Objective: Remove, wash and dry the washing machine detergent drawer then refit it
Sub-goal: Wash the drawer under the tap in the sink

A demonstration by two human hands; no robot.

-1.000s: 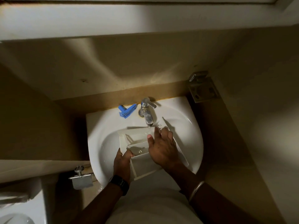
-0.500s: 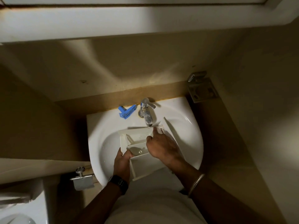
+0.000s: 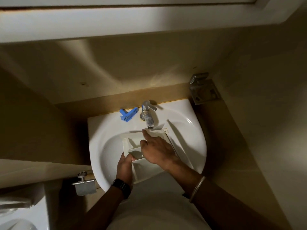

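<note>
I'm at the washing step: the detergent drawer (image 3: 146, 165) sits in the basin (image 3: 191, 130) under the tap (image 3: 147, 117). My left hand (image 3: 125, 165) grips its near-left edge; my right hand (image 3: 157, 150) lies flat, fingers straight, across its compartments. Next, I judge, rubbing each compartment clean under running water.

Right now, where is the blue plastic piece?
In the head view, the blue plastic piece lies on the sink's back ledge, just left of the tap.

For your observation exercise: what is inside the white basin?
Inside the white basin lies the white plastic detergent drawer, gripped by the left hand; the right hand covers its middle. The drain is hidden.
</note>
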